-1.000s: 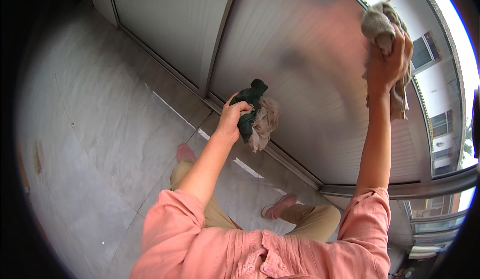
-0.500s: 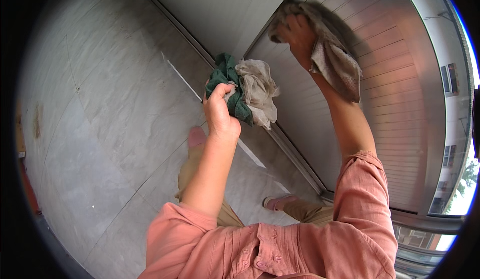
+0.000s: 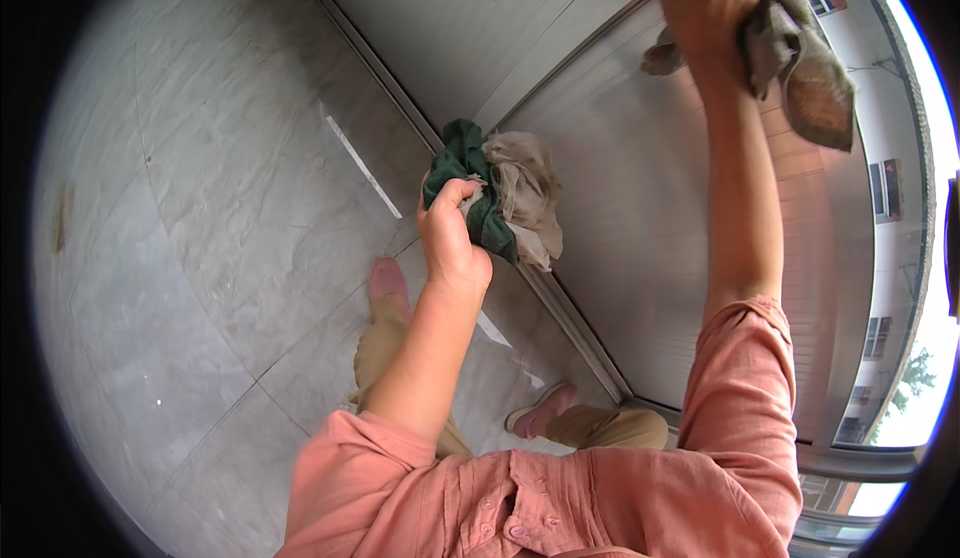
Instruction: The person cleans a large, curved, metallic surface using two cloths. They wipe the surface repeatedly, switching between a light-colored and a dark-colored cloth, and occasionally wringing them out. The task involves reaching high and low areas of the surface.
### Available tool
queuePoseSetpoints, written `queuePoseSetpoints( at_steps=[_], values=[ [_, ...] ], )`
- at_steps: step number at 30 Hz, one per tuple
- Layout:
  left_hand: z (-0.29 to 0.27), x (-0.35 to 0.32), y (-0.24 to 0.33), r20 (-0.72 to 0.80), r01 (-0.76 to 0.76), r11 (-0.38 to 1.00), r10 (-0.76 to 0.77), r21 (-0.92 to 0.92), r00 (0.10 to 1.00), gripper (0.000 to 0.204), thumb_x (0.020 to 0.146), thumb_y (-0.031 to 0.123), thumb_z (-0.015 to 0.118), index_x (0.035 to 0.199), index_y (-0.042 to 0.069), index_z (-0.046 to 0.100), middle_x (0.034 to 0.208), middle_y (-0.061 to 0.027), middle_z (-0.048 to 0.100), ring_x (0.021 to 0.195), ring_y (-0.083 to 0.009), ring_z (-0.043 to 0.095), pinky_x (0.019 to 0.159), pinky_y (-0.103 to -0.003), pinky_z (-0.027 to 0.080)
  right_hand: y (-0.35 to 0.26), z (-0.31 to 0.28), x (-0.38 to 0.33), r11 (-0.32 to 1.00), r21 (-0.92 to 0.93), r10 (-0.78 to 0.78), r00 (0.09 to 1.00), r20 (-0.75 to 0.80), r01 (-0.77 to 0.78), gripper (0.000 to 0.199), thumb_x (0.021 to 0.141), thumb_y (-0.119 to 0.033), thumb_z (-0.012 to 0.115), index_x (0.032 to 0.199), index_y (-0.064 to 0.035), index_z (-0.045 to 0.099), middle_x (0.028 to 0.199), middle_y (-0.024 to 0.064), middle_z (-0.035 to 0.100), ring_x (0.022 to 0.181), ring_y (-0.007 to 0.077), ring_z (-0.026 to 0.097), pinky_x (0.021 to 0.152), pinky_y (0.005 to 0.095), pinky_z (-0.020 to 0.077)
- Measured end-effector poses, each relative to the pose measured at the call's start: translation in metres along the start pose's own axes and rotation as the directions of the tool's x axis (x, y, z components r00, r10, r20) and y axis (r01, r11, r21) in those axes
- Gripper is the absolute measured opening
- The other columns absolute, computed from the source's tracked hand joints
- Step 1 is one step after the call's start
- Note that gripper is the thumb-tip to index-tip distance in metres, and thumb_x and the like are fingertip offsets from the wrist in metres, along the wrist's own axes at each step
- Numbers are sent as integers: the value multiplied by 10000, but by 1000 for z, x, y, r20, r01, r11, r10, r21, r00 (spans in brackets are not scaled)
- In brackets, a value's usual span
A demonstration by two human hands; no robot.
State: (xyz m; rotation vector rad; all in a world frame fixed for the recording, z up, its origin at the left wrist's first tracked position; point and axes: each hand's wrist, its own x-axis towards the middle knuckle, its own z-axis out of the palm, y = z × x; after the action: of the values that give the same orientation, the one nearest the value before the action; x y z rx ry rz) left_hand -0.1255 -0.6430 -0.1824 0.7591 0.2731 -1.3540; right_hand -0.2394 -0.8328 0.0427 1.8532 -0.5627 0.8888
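My left hand is closed round a bunched green cloth and a crumpled beige cloth, held up in front of me near the corner of the metal panels. Farther up on the right, my right hand reaches to the top edge of the view with a grey-brown rag. One end of the rag hangs down beside the wrist, and a small bit shows left of it. The hand lies over the ribbed metal panel; its fingertips are cut off or blurred.
A smooth grey panel meets the ribbed one at a corner, with a metal track along the floor. Grey marble-like tiles cover the floor. At right, a window shows a building outside. My pink shoes stand below.
My right hand has moved up and to the right along the panel with the rag, the arm stretching out. My left hand with its cloths has shifted only slightly in the view.
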Motion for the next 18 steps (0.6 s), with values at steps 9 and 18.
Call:
queuePoseSetpoints(
  at_steps=[9, 18],
  values=[
    [2, 0, 0, 19, 4, 1000, -4, -11, 1000, 312, 787, -14, 572, 1086, 59, 623, 998, -24, 612, 911, -167, 586, 840, -306, 500, -82, 14, -243, 915, 354, -402, 416, 816, 191, 448, 926, -297, 530, 1311, -68, 542, 1271, 144, 570, 1252, 313, 511, 1126, 399, 365],
    [-5, 9, 2, 37, -146, 988, 148, -43, 988, 282, 875, 113, 580, 1134, 15, 630, 1134, -65, 656, 1058, -224, 621, 979, -381, 488, 29, -60, -55, 975, -213, 82, 991, 103, -59, 244, 754, -79, 639, 997, -72, 615, 991, 108, 570, 959, 304, 568, 778, 421, 486]
  ],
)
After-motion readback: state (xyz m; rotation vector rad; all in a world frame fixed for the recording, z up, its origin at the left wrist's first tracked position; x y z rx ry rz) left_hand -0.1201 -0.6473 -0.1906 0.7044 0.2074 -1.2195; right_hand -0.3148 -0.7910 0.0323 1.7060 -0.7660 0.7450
